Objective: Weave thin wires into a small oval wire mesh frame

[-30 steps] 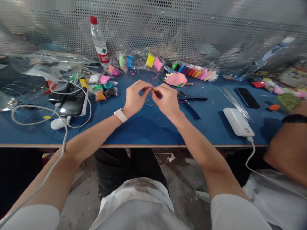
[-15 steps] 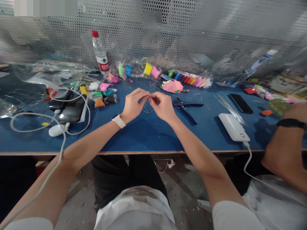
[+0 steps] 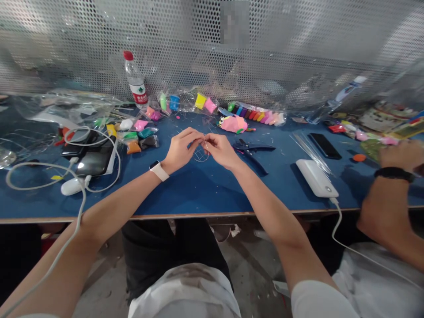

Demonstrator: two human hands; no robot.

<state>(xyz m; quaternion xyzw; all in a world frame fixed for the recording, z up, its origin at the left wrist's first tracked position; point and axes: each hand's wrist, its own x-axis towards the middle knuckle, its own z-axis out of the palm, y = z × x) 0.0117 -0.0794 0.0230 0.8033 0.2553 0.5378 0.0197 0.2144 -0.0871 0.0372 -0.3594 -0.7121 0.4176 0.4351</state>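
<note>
My left hand (image 3: 181, 148) and my right hand (image 3: 220, 150) meet over the middle of the blue table (image 3: 198, 190). Both are pinched closed on a thin wire piece (image 3: 200, 154) bent into a small loop between the fingertips. A white watch (image 3: 158, 170) is on my left wrist. Black pliers (image 3: 253, 149) lie just right of my right hand. A pink clay figure (image 3: 232, 123) sits a little beyond the hands.
Small bags of coloured clay (image 3: 141, 132) lie at the left, a row of clay sticks (image 3: 258, 115) and a water bottle (image 3: 134, 80) at the back. Phones and white cables (image 3: 91, 154) are at left, a white power bank (image 3: 316, 177) at right. Another person's arm (image 3: 391, 190) rests far right.
The view has tilted, so the table sits lower in the picture. My hands stay pinched together on the wire, and its loop shows more plainly now.
</note>
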